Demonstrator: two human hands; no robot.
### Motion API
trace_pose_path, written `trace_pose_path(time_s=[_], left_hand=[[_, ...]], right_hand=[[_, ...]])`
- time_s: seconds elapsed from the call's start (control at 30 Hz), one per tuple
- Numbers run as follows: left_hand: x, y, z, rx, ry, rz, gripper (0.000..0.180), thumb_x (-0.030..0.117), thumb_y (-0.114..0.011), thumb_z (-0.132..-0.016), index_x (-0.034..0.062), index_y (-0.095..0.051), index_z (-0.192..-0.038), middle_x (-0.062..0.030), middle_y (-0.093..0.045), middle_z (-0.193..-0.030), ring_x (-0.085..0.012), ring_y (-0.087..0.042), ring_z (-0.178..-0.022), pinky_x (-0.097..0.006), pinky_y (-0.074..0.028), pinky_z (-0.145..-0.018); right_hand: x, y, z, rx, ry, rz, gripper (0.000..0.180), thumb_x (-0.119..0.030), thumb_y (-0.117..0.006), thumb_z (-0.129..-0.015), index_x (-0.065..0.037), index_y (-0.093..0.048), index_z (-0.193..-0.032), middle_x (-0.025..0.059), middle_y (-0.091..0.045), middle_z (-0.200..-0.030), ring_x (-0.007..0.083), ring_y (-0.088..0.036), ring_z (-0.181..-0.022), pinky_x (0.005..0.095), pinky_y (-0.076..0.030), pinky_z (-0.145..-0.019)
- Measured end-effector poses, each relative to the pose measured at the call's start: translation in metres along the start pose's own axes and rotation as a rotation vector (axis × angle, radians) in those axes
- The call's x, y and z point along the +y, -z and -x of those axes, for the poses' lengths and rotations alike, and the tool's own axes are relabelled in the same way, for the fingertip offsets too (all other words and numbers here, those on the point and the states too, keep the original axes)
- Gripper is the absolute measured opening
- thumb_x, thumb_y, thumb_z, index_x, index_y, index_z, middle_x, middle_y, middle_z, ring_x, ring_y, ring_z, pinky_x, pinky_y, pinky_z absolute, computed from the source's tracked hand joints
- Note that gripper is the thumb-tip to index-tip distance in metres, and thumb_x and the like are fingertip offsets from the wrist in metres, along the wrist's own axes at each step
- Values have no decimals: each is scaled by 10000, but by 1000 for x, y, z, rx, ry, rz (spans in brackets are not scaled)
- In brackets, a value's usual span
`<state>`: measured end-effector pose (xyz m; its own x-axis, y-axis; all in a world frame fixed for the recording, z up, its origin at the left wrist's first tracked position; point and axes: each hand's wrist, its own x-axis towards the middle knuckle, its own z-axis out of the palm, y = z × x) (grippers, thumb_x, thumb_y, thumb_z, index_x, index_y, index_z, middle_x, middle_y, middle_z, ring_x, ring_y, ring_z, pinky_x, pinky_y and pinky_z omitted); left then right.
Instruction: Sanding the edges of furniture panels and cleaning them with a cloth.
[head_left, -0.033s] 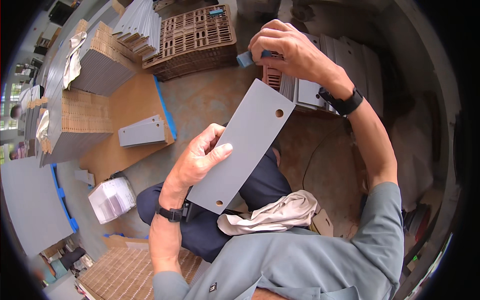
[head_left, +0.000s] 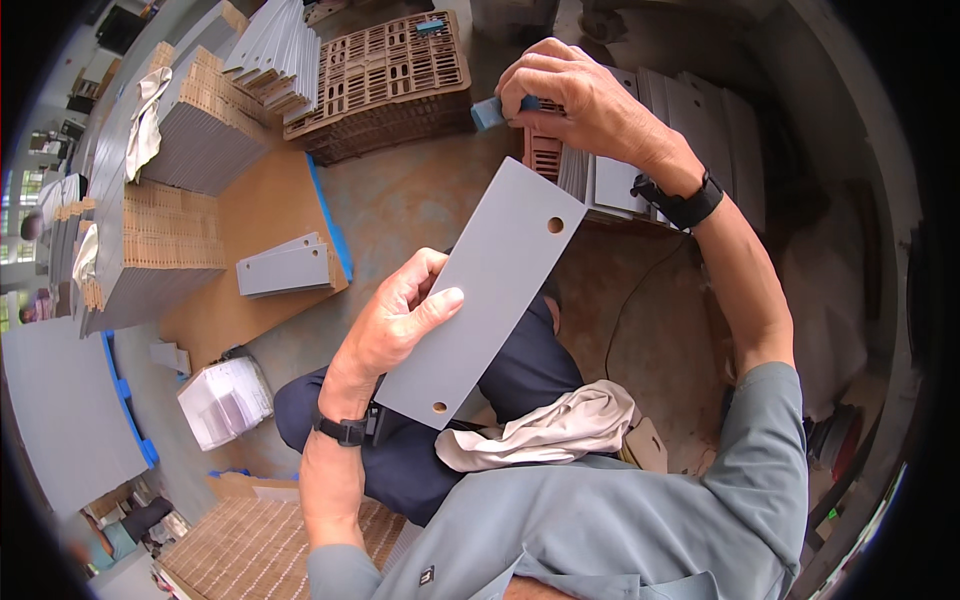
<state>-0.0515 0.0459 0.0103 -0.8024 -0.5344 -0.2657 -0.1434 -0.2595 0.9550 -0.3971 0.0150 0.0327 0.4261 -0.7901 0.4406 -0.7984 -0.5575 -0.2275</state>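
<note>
A brown slatted crate [head_left: 375, 78] stands beyond a grey panel [head_left: 480, 290], which slants above the lap. The left hand [head_left: 392, 318] grasps the panel's left long edge, thumb on its face. A beige cloth [head_left: 550, 432] lies beside the panel's lower right corner. Past its upper left corner, the right hand [head_left: 585, 105] pinches a blue block [head_left: 488, 114].

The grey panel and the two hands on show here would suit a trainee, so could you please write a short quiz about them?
1. Which hand is holding the grey panel?
2. True or false: the right hand holds a small blue block.
3. How many round holes show in the panel?

Key: 1. The left hand. 2. True. 3. Two, one near each end.
</note>
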Motion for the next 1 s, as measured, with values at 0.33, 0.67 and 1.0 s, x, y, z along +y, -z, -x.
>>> trace_pose_path(time_s=[0.33, 0.67, 1.0], left_hand=[[2, 19, -13, 420, -149, 221, 210, 205, -636, -1063, 44, -590, -1190, 6, -640, -1008, -41, -580, -919, -241, -500, -845], [-6, 29, -24, 479, -230, 353, 223, 229, -641, -1063, 46, -582, -1177, -40, -673, -1046, -63, -637, -911, -251, -544, -816], [-10, 32, -29, 494, -270, 321, 224, 239, -644, -1061, 51, -596, -1173, -35, -673, -1046, -67, -634, -919, -245, -536, -821]], right_hand=[[-49, 27, 43, 276, -273, -128, 389, -57, -818, -842, -43, -682, -1206, 95, -728, -1151, 293, -662, -1089, 399, -517, -981], [-137, -11, 50, -11, -138, -557, 394, -99, -826, -774, -82, -725, -1154, 60, -658, -1014, 279, -583, -1025, 411, -519, -925], [-143, -24, 41, -54, -61, -546, 405, -160, -882, -773, -117, -749, -1154, 42, -657, -1023, 269, -576, -1030, 428, -520, -920]])
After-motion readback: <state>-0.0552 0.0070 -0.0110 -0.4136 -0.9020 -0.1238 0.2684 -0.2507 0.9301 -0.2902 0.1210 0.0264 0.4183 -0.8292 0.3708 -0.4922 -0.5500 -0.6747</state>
